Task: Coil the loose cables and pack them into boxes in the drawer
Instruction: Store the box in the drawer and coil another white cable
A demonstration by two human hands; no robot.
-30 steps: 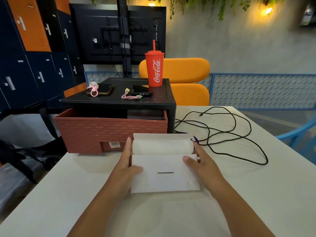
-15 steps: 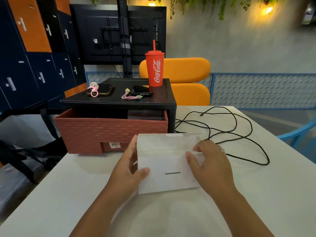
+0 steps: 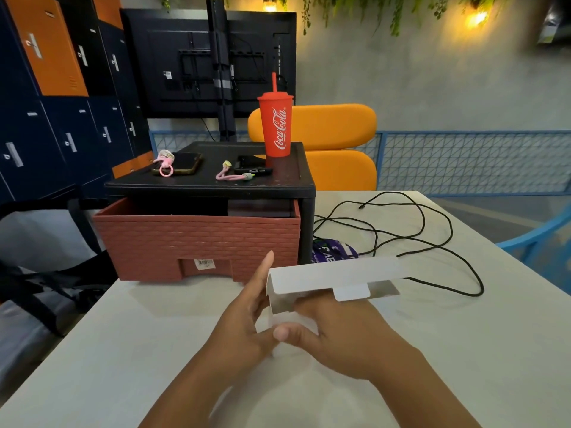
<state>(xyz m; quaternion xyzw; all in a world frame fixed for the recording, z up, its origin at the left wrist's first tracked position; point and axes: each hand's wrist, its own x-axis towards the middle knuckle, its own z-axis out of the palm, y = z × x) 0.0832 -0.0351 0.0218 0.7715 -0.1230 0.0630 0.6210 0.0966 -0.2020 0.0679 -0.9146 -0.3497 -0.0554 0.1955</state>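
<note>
A small white cardboard box [image 3: 333,273] is held just above the white table [image 3: 463,350], its lid flap raised and its tuck tab hanging at the front. My left hand [image 3: 244,325] pinches the box's left end, thumb on the front and forefinger straight up along the side. My right hand [image 3: 343,329] grips the box from the front, fingers tucked under the lid. A loose black cable [image 3: 420,236] sprawls in loops on the table behind the box. The brick-red drawer [image 3: 197,242] stands pulled out from the black cabinet [image 3: 213,185].
On the cabinet top stand a red Coca-Cola cup [image 3: 276,128] and two phones with pink straps [image 3: 182,163]. A purple packet [image 3: 335,251] lies beside the cabinet. An orange chair [image 3: 333,149] is behind, a blue chair [image 3: 537,239] at right, lockers at left.
The box lay flat with its lid pressed down; now it is raised and shifted right with the lid open. My right hand moved from the lid to the box front.
</note>
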